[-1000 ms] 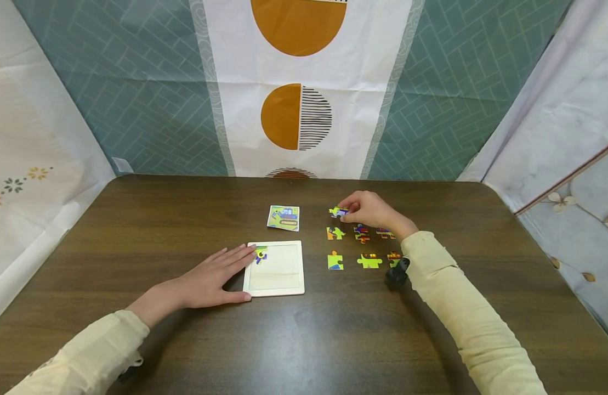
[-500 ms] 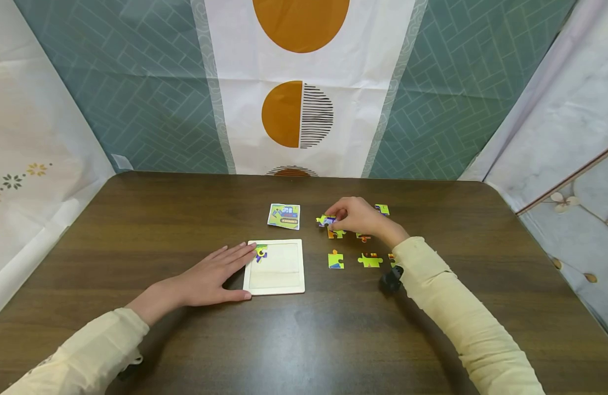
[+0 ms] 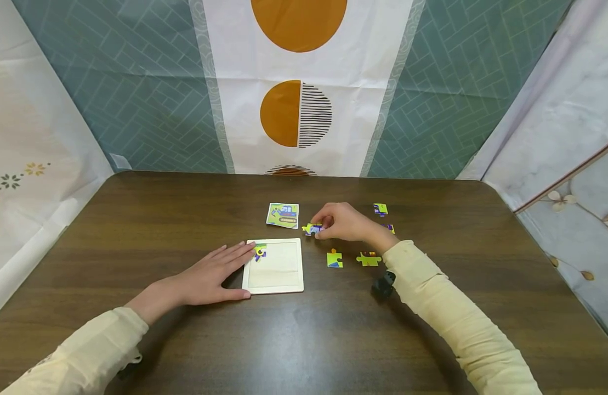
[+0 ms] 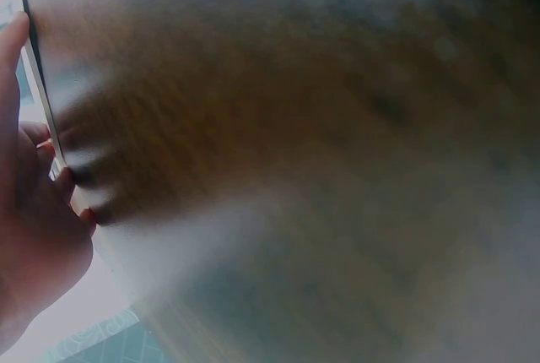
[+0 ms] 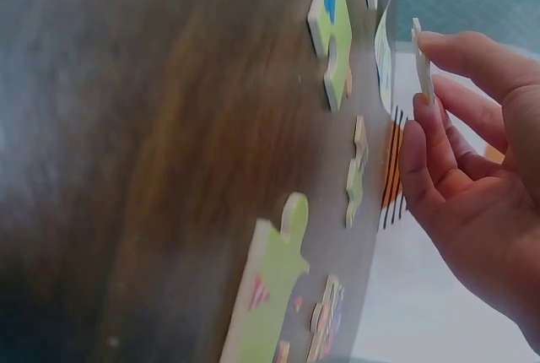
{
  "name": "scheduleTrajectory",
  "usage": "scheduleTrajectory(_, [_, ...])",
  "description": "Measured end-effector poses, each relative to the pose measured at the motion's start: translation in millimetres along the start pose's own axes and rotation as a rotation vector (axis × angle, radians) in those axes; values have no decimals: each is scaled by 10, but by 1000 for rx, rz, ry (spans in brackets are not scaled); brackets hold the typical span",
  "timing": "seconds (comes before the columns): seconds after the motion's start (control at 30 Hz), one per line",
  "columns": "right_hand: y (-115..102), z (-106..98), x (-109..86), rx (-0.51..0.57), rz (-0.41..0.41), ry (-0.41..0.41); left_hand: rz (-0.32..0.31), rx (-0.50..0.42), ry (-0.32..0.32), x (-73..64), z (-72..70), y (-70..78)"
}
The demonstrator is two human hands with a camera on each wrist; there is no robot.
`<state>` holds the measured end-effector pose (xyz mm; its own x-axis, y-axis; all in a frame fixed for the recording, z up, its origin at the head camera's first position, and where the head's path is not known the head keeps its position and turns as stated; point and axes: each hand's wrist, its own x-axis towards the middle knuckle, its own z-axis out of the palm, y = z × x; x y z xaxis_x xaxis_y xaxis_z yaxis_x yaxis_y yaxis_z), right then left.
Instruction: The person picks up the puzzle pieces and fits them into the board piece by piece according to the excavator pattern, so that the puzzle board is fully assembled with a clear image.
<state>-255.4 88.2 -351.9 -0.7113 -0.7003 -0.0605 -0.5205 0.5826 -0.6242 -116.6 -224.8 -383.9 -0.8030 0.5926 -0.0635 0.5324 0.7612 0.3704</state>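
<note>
Your left hand (image 3: 212, 278), fingers straight, likely braces the tray (image 3: 280, 269) at 9 o'clock, and right hand (image 3: 350, 222) pinches a puzzle piece (image 3: 310, 227) off its 1–2 o'clock corner.

You're facing teal-and-white patterned cloth (image 3: 284, 66) at the far side, pale floral drapes (image 3: 42, 131) left and right, glare (image 3: 294, 334) on your brown table (image 3: 195, 214)!

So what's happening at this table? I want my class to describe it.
A person is working on a jigsaw. Their right hand pinches a puzzle piece, lifted off the table. Their left hand touches the left side of a white tray, where one fitted piece shows in the far left corner. Loose pieces lie to the right; a picture card lies beyond the tray.
</note>
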Motion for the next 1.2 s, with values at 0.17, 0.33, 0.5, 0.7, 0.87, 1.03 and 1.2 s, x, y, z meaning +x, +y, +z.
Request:
scheduleTrajectory(0.17, [-63,55,1,-5,-32,-6,-2,0,-5,0,-2,2])
scheduleTrajectory(0.33, [-127,113,19,-5,-57,-26,-4,-1,-1,-3,-2,11])
scheduleTrajectory(0.5, [-188,170,53,-19,-76,-47,-8,-1,-1,-6,-2,12])
scheduleTrajectory(0.7, [-270,228,98,-40,-113,-59,-8,-4,-10,-1,-13,18])
scheduleTrajectory(0.87, [-330,289,150,-60,-123,-83,-12,-5,-13,0,-16,19])
scheduleTrajectory(1.03, [-397,343,209,-77,-155,-99,-15,-2,-13,3,-13,13])
scheduleTrajectory(1.2, [-451,404,255,-105,-203,-111,-6,1,-7,1,-13,12])
